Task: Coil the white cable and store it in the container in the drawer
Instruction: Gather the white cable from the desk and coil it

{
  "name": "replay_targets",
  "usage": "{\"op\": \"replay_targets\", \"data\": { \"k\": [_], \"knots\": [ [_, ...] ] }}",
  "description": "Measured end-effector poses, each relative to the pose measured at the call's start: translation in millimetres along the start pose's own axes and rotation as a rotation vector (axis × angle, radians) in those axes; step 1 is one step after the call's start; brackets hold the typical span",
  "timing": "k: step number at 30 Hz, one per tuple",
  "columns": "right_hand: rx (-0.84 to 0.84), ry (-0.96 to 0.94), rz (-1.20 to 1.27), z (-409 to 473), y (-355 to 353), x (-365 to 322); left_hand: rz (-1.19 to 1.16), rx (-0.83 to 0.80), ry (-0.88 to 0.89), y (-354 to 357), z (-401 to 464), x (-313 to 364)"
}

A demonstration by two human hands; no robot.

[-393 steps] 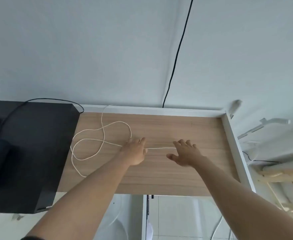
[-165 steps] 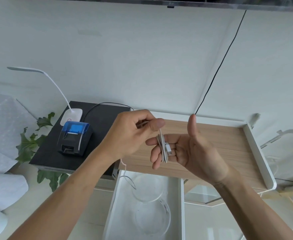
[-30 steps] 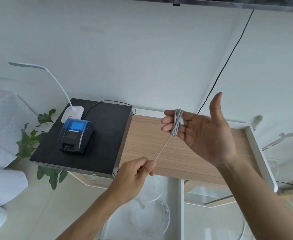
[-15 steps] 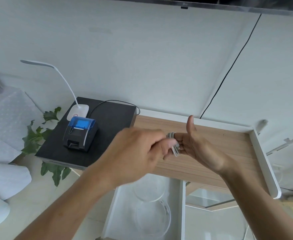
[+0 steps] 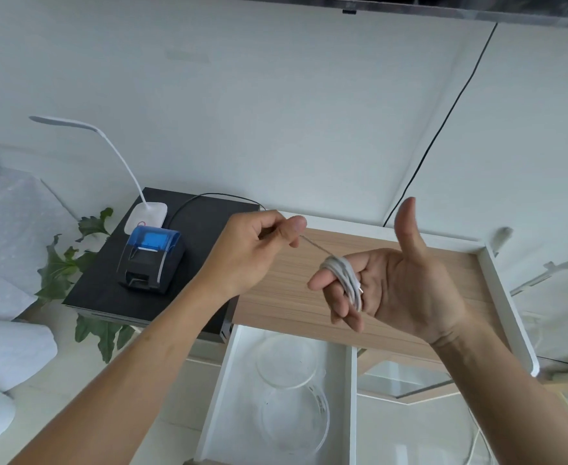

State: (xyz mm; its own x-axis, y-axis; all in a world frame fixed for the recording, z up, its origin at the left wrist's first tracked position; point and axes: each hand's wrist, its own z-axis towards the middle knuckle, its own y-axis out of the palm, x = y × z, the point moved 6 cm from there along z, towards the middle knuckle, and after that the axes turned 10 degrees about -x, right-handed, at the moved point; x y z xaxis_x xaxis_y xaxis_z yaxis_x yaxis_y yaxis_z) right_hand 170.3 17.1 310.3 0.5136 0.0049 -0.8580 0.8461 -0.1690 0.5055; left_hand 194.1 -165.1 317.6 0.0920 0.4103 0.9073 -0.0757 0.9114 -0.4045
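Left hand (image 5: 259, 250) fingers pinch white cable (image 5: 344, 280) tail, taut up-left from coil wrapped round open right hand (image 5: 400, 286) fingers, clear container (image 5: 289, 391) in drawer below

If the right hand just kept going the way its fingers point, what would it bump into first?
Probably the left hand: the right hand has its fingers aimed leftward at it, wrapped in cable. Depth is unclear.

A small black printer with a blue lid (image 5: 151, 260) sits on a black cabinet top (image 5: 188, 229), just in front of the white base of a gooseneck desk lamp (image 5: 145, 214). A leafy green plant (image 5: 64, 263) stands to the left of the cabinet. A thin black cord (image 5: 443, 122) runs down the pale wall to the wooden desk (image 5: 275, 297).
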Motion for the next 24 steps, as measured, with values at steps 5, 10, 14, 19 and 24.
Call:
{"op": "replay_targets", "data": {
  "k": [5, 10, 14, 19, 24],
  "knots": [
    [0.018, -0.123, 0.155, -4, -3, -5, -0.120, 0.017, -0.089, 19, -20, -35],
    [0.089, -0.242, 0.294, -2, -18, -6, -0.165, 0.010, -0.196, 43, -40, -61],
    [0.193, -0.294, 0.332, 0, -30, -3, -0.194, -0.010, -0.246, 62, -51, -67],
    [0.352, -0.320, 0.233, 5, -40, -7, -0.263, -0.126, -0.268, 87, -68, -60],
    [0.496, -0.158, -0.039, 7, -56, -4, -0.084, -0.239, -0.263, 93, -86, -36]
  ]
}}
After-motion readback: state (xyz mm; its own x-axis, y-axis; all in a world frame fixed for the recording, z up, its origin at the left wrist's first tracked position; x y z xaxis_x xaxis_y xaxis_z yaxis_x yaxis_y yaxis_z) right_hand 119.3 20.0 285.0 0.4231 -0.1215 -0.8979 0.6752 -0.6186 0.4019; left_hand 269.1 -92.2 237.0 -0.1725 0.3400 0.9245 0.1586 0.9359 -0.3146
